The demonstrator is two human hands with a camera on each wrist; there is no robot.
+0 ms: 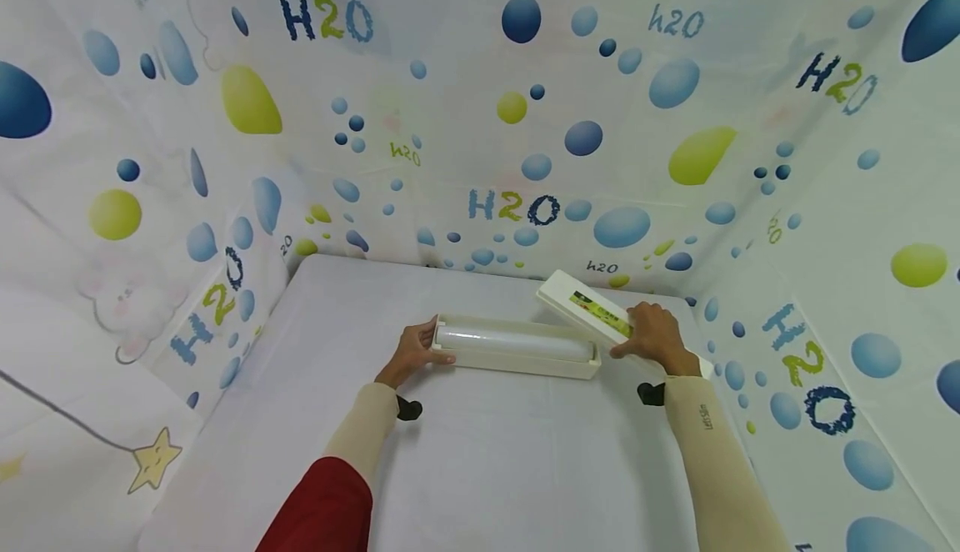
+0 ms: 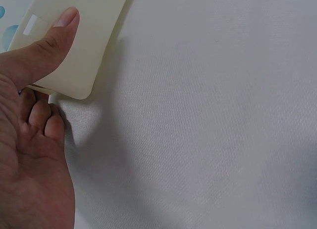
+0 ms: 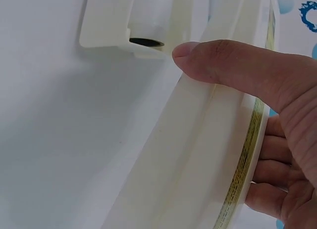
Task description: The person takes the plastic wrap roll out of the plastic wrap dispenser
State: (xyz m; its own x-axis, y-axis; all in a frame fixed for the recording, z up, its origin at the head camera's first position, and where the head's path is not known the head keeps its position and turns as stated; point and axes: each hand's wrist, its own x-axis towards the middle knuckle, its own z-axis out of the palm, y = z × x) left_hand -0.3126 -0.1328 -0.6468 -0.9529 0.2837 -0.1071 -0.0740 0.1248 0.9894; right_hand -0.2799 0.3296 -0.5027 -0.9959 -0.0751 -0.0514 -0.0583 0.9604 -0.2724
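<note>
A long cream plastic box (image 1: 517,362) lies on the table with a roll of cling film (image 1: 517,340) inside it. My left hand (image 1: 408,353) grips the box's left end; in the left wrist view its thumb lies along the box wall (image 2: 91,50) and the other fingers curl at the end. My right hand (image 1: 654,337) holds the box's long lid (image 1: 558,289), tilted beside the right end and overlapping it in the head view. A yellow-green label runs along the lid. In the right wrist view the thumb presses the lid's inner side (image 3: 168,154), fingers behind.
A white cloth covers the table (image 1: 525,469). Close behind and at both sides hang white curtains (image 1: 450,143) printed with blue and green drops and H2O lettering. Black wrist straps (image 1: 651,393) show at both wrists.
</note>
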